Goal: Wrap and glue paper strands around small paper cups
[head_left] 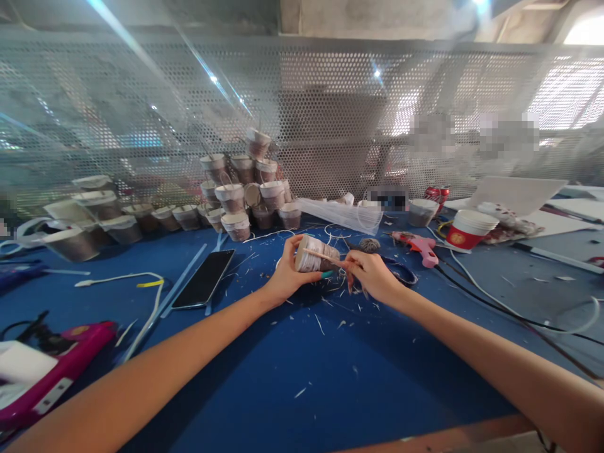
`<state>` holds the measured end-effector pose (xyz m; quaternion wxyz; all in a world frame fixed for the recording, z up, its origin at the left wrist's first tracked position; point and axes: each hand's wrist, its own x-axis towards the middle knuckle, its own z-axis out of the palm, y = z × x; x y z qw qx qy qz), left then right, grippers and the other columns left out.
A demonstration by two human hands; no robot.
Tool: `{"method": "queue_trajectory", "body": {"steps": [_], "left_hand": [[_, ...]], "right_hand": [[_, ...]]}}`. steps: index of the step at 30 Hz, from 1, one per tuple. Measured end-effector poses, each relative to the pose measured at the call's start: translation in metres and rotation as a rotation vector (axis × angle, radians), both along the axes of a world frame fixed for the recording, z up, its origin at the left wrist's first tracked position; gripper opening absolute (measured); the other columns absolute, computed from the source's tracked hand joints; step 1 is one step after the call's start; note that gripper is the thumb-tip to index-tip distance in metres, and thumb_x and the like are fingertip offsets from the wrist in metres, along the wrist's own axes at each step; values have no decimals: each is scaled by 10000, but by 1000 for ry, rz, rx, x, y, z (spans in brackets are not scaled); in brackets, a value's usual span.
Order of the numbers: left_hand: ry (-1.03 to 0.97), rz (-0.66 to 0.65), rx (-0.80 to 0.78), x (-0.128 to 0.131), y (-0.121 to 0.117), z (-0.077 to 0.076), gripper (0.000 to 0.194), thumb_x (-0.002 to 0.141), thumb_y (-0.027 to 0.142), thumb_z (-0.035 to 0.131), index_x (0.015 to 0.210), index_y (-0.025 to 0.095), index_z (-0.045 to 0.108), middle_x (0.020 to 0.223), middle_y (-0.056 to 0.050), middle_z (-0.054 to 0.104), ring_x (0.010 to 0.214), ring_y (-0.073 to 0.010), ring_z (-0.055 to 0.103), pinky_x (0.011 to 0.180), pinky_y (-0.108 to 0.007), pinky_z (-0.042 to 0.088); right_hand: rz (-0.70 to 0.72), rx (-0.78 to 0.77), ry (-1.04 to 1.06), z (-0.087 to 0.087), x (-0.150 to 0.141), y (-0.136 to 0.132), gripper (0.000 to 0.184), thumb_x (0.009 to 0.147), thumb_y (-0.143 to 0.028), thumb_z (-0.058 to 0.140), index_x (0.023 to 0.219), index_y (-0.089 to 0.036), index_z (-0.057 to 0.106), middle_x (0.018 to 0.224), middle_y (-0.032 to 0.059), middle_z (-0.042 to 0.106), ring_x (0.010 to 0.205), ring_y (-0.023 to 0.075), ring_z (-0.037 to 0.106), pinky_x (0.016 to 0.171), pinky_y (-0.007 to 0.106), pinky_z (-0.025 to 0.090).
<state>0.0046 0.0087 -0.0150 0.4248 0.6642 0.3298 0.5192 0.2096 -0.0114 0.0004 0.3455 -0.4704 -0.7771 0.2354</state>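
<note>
My left hand (285,274) is closed round a small paper cup (311,255) wrapped in light cord, held on its side just above the blue table (292,371). My right hand (372,274) pinches a thin pale strip (323,257) that lies across the cup's side. Both hands meet near the table's middle. White scraps lie scattered under them.
A pile of finished wrapped cups (245,189) stands at the back, more cups (94,220) to the left. A black phone (204,280), a pink glue gun (419,244), a red paper cup stack (467,229), cables and a perforated metal screen (330,113) surround the work spot.
</note>
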Motion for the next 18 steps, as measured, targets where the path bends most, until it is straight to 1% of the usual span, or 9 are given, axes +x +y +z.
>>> {"method": "queue_trajectory", "body": {"steps": [2,3,5,6,11,14,18], "left_hand": [[-1,3,-2,0,0,0,769,514,210,789,1137,284,345,1144,-30,428,1056,-215,474,909,-397,404],[-2,3,-9,0,0,0,765,517,211,789,1135,284,345,1142,-29,429,1051,-212,477,909,-395,404],[-14,4,-30,0,0,0,755,524,217,786,1133,280,343,1137,-29,430,1046,-210,479,903,-393,409],[-23,7,-38,0,0,0,753,527,219,785,1133,278,342,1135,-31,430,1052,-212,475,902,-394,411],[-5,25,7,-1,1,-2,746,522,209,788,1130,274,360,1177,-42,409,1109,-232,433,929,-396,397],[-18,-2,18,-1,1,-3,741,524,203,785,1128,283,364,1197,-34,397,1093,-224,446,904,-375,419],[-32,-19,16,0,-1,-1,770,498,208,791,1133,284,360,1203,-33,409,1064,-222,464,869,-362,438]], "right_hand": [[-32,6,30,-1,1,1,259,807,-449,483,748,-198,462,626,-2,606,447,102,506,463,232,354],[-49,14,42,-1,1,1,283,770,-474,529,773,-202,450,649,-3,607,460,107,509,462,234,355],[-66,40,64,-2,0,0,340,702,-495,605,760,-207,434,642,-14,590,479,110,508,465,233,357],[-62,54,76,-2,0,-1,344,690,-492,621,735,-206,435,616,-20,578,478,108,501,467,232,357],[-52,116,128,-3,-1,-3,341,761,-458,558,577,-191,454,475,-21,533,428,85,458,459,224,347],[-64,126,132,-2,0,-3,333,766,-434,556,561,-189,463,446,-24,525,417,82,462,452,219,345],[-81,132,91,-2,1,-3,292,777,-395,543,575,-187,510,459,-19,540,417,81,462,462,222,357]]}}
